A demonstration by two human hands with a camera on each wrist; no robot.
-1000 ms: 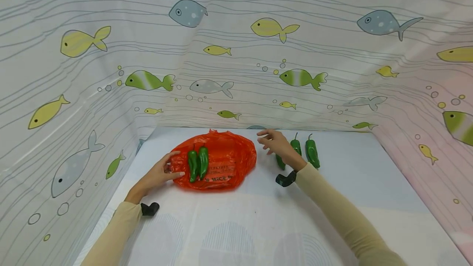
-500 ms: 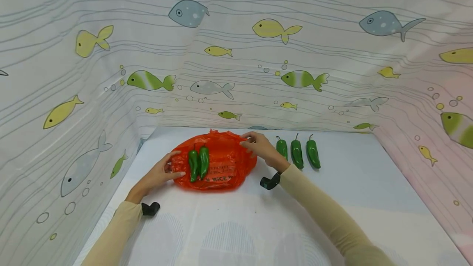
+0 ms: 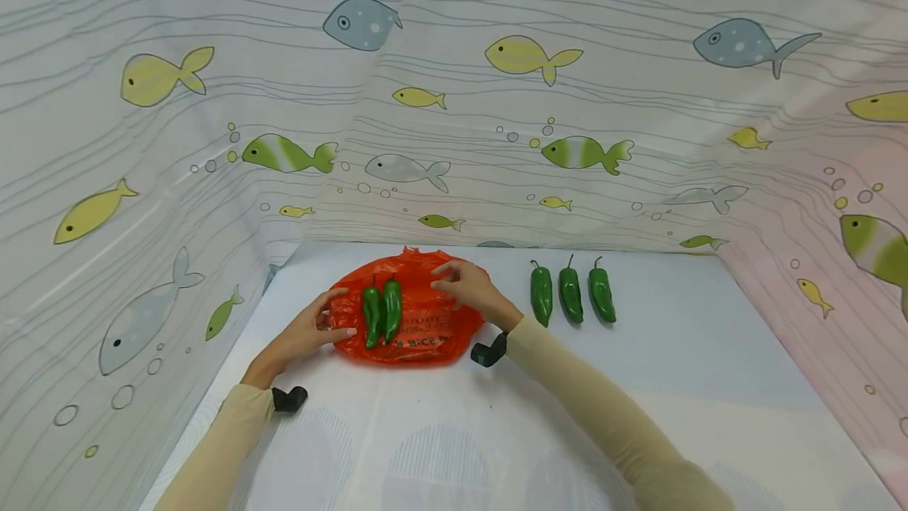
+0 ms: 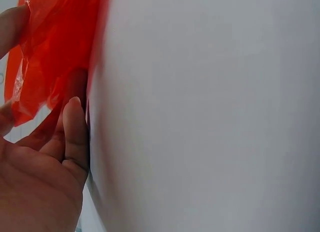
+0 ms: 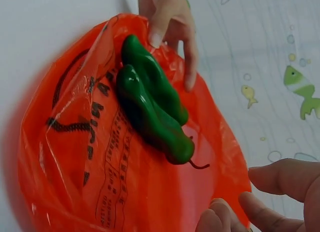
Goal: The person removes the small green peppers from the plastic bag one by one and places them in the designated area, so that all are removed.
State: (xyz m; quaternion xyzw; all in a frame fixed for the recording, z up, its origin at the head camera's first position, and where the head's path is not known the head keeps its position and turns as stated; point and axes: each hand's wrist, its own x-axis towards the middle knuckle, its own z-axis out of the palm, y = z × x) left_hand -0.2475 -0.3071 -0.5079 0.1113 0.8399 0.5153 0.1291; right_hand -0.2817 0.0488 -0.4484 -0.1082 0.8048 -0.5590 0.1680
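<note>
A red plastic bag point(image 3: 426, 314) with dark print lies spread on the table. Two green peppers point(image 3: 392, 310) rest side by side on its left part. My left hand point(image 3: 305, 330) holds the bag's left edge, thumb and fingers apart around it; in the left wrist view some fingers show through the red film. Over the bag's right part is my right hand point(image 3: 468, 289), with loosely bent fingers and nothing between them. In the right wrist view, its fingertips hover by the bag's edge, right of the peppers' stems.
Three more green peppers point(image 3: 571, 294) lie in a row on the white table point(image 3: 674, 337), right of the bag. A fish-patterned sheet point(image 3: 454, 124) rises behind and on both sides.
My right hand has moved left, from in front of the row of peppers to over the bag's right part. The left hand has stayed at the bag's edge.
</note>
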